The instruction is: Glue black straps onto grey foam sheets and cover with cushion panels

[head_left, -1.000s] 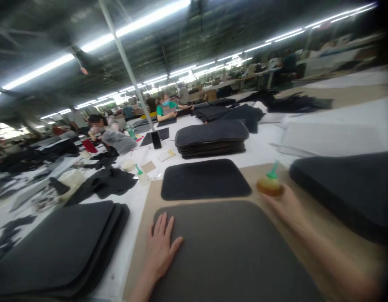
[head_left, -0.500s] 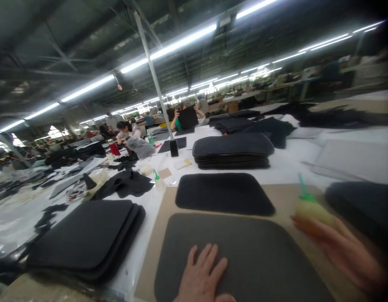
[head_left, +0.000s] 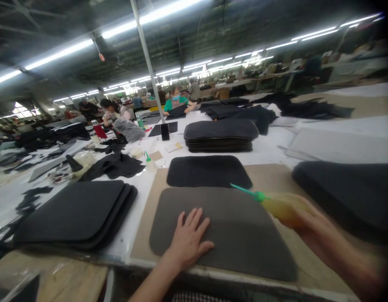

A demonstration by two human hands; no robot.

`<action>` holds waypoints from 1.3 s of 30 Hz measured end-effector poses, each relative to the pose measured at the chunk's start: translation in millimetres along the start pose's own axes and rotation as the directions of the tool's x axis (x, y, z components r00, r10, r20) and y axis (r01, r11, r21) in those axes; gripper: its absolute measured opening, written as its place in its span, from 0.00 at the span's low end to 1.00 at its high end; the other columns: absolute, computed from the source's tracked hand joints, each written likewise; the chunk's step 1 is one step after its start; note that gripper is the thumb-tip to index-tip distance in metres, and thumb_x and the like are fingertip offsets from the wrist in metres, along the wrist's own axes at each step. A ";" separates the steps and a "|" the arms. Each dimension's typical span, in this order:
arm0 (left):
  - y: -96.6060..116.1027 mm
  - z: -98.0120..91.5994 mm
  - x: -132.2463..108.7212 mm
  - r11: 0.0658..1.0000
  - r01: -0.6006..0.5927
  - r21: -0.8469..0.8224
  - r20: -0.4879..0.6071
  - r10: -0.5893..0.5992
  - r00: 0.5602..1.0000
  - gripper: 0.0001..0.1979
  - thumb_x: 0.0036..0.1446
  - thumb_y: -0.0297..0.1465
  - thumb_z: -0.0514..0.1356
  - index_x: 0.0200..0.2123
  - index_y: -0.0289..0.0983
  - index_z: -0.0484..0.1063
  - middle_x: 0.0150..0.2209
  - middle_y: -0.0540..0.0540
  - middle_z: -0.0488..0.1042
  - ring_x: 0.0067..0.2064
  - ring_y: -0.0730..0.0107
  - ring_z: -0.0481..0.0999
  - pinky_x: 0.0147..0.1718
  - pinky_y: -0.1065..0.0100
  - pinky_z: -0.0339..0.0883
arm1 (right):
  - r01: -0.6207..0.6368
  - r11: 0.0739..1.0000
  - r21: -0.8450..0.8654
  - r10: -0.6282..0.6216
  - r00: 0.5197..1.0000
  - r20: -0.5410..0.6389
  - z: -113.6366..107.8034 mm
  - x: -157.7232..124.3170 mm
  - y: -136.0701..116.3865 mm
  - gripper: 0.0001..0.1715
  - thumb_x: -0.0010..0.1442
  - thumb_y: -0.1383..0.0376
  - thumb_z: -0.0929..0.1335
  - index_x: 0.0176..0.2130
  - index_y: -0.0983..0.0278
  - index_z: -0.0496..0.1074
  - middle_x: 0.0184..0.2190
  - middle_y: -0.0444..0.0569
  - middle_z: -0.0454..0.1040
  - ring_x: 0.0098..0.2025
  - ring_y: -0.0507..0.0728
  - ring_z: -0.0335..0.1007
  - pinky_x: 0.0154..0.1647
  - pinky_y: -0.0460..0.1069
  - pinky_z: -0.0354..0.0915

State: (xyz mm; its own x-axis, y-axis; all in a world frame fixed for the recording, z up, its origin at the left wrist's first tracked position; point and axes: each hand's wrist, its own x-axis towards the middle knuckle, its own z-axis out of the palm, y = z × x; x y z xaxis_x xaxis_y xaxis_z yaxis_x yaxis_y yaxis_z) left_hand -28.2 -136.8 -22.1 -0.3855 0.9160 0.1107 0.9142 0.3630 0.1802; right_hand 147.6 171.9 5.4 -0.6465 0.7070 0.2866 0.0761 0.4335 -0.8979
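My left hand (head_left: 191, 238) lies flat with fingers spread on a dark grey panel (head_left: 241, 235) with rounded corners. My right hand (head_left: 302, 214) is wrapped round a squeeze bottle (head_left: 277, 204) of yellowish liquid with a green nozzle. The bottle is tilted, its nozzle pointing left over the far edge of the grey panel. Just beyond that panel lies a smaller black panel (head_left: 208, 171). Both panels rest on a brown board (head_left: 143, 226).
Thick black panels are stacked on the left (head_left: 71, 214), at the back (head_left: 221, 135) and on the right (head_left: 348, 188). A second green-nozzled bottle (head_left: 149, 162) and a phone (head_left: 165, 131) stand near a pole (head_left: 146, 54). A co-worker in green (head_left: 176, 104) handles black material across the table.
The bottle in my right hand has tipped from upright to nearly level and moved left over the panel. My left hand stays on the panel. The co-worker's black piece has been lowered.
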 end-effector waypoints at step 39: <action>11.5 33.9 -26.5 0.956 0.091 -0.279 -0.104 -0.125 0.987 0.36 0.66 0.54 0.44 0.69 0.38 0.54 0.67 0.42 0.62 0.69 0.51 0.56 0.67 0.48 0.53 | 0.382 0.899 0.214 -0.392 0.487 0.781 246.2 -26.5 -116.3 0.27 0.60 0.56 0.72 0.55 0.54 0.62 0.48 0.49 0.68 0.47 0.60 0.69 0.48 0.54 0.68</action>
State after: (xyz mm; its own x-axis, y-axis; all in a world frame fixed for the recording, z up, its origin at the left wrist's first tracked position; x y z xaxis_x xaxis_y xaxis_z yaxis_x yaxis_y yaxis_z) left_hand -3.2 -151.1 -56.1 -0.5073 0.8409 0.1886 0.8041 0.3831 0.4546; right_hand -31.0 -34.9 20.0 -0.9370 -0.2621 0.2310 -0.3409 0.5404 -0.7692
